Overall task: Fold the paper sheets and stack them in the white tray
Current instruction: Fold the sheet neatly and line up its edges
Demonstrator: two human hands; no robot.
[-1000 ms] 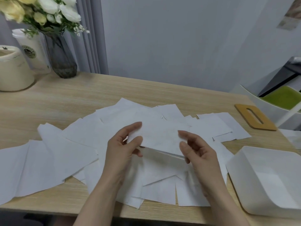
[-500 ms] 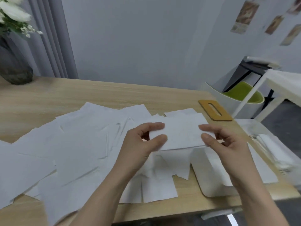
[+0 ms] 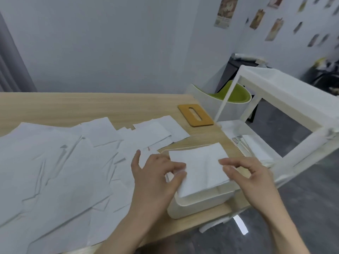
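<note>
A folded white paper sheet [image 3: 201, 167] hangs flat just above the open white tray [image 3: 194, 208] at the table's right front corner. My left hand [image 3: 157, 178] pinches the sheet's left edge between thumb and forefinger. My right hand [image 3: 247, 173] pinches its right edge the same way. Several unfolded paper sheets [image 3: 60, 167] lie spread and overlapping across the wooden table [image 3: 82, 107] to the left of the tray. The tray's inside is hidden by the held sheet.
A flat wooden lid with a slot [image 3: 195, 115] lies behind the tray near the table's right edge. Beyond that edge stand a white shelf frame [image 3: 286, 99] and a white chair with a green seat [image 3: 229, 96]. A grey wall runs behind.
Both hands carried the folded sheet to the right, from above the loose sheets to over the tray. The view swung right, so the vase left the frame.
</note>
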